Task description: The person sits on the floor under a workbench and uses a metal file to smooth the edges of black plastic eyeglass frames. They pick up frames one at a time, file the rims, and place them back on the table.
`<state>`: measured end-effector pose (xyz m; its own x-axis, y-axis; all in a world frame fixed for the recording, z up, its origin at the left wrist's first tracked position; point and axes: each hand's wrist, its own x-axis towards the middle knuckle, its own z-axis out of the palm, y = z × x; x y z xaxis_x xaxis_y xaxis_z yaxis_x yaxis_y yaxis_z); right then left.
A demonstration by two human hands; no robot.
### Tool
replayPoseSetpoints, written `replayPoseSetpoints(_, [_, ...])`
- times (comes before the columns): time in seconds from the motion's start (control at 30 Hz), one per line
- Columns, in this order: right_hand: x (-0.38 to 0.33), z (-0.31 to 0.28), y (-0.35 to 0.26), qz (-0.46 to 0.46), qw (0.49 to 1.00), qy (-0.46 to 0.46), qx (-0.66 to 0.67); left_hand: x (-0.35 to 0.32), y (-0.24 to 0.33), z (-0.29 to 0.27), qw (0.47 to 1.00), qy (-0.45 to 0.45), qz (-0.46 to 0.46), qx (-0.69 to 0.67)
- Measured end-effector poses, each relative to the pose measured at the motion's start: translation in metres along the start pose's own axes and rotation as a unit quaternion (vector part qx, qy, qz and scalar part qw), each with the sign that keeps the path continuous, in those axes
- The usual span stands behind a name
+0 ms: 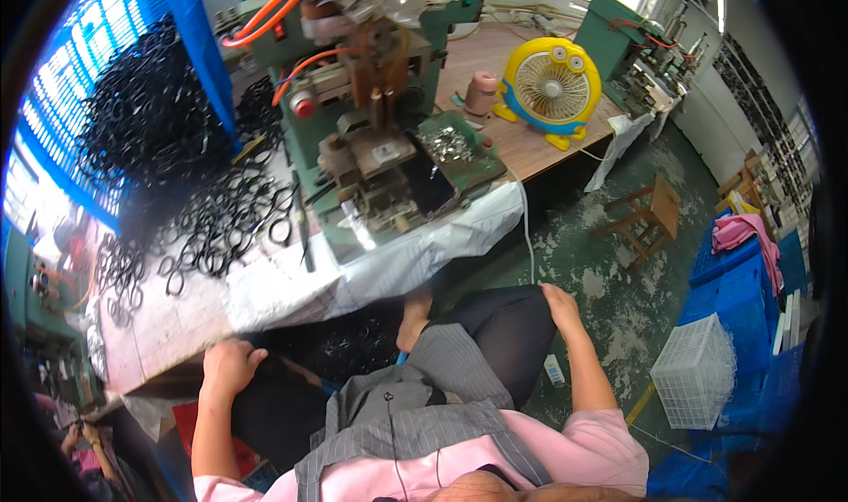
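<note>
Hands are both off the bench [155, 330], so the work looks, I judge, to be at rest between pieces. The left hand [234, 367] lies curled at the left knee, beside the bench's near edge, thumb held out; I cannot tell whether its fingers meet or hide anything. The right hand [560, 306] drapes loosely over the right knee, fingers parted from the thumb, pinching nothing that shows.

Loose black rings [221, 215] lie scattered on the left of the bench, below a bigger black heap [150, 105] at the far left. Right of them stands the green machine [371, 144], with small metal parts [449, 143] on its right side and a long thin tool [303, 228] just left of it. No hand touches any of these. Picking up a ring would call for a forward reach by the left hand, up over the near edge; the metal parts seem better placed for the right.
</note>
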<state>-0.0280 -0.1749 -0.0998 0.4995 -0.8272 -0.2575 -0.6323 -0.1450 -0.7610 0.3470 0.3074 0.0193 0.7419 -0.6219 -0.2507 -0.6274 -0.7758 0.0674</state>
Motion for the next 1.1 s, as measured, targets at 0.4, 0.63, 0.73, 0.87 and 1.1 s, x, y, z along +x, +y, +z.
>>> replayPoseSetpoints(0.4, [-0.092,0.049,-0.147,-0.432,0.838,0.025,-0.331,-0.126,-0.027,-0.015,0.992,0.076,0.041,-0.089])
replayPoseSetpoints(0.63, [-0.087,0.146,-0.27,-0.568,0.786,-0.083,-0.23,-0.145,-0.081,-0.054,0.991,0.08,0.001,-0.104])
replayPoseSetpoints(0.73, [-0.069,0.186,-0.304,-0.637,0.737,-0.103,-0.2,-0.126,-0.085,-0.06,0.975,0.176,0.028,-0.132])
replayPoseSetpoints(0.87, [-0.048,0.265,-0.326,-0.47,0.83,-0.208,-0.217,-0.095,-0.077,-0.061,0.965,0.128,0.071,-0.216])
replayPoseSetpoints(1.1, [-0.025,0.321,-0.309,-0.624,0.735,-0.121,-0.235,-0.074,-0.069,-0.036,0.935,0.018,0.032,-0.352])
